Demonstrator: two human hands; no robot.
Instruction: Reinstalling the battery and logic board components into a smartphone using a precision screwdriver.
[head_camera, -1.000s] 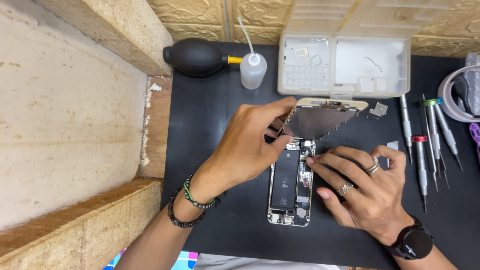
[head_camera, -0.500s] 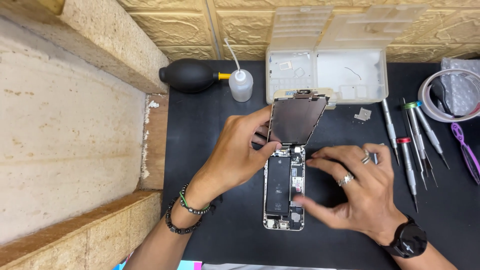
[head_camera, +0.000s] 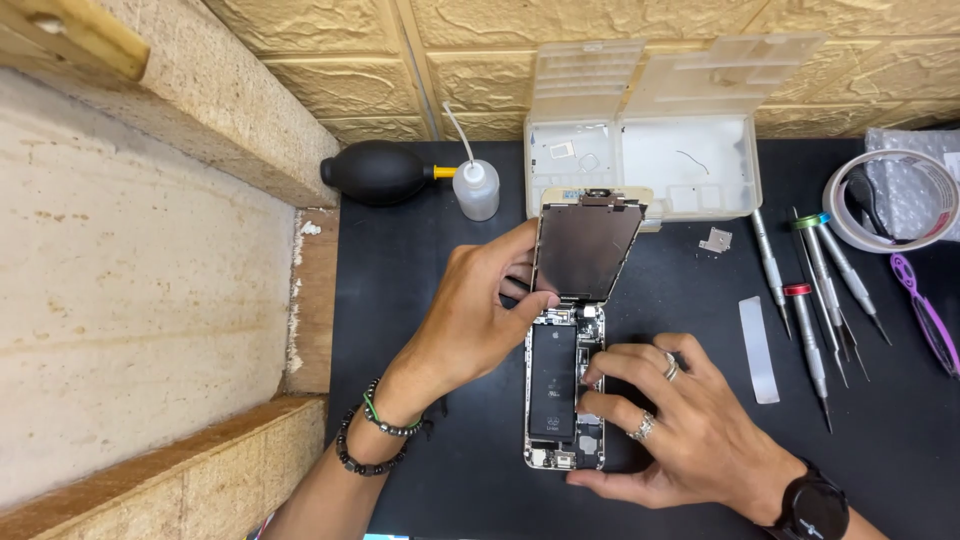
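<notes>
The left hand (head_camera: 475, 320) pinches the raised screen (head_camera: 585, 245) by its left edge, while the right hand (head_camera: 680, 430) lies flat, ungripping, fingers on the open phone (head_camera: 555, 385) on the mat (head_camera: 420, 250)

Black air blower (head_camera: 378, 172), squeeze bottle (head_camera: 477, 189), plastic parts box (head_camera: 640, 165), screwdrivers (head_camera: 812, 290), tape roll (head_camera: 888, 200)

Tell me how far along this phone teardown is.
Done: the phone body is opened, its black battery and inner parts exposed, and a small metal bracket lies loose on the mat. In hand: the left hand holds the screen panel tilted up, the right hand steadies the body. Left: the panel's lower edge still meets the body.
</notes>
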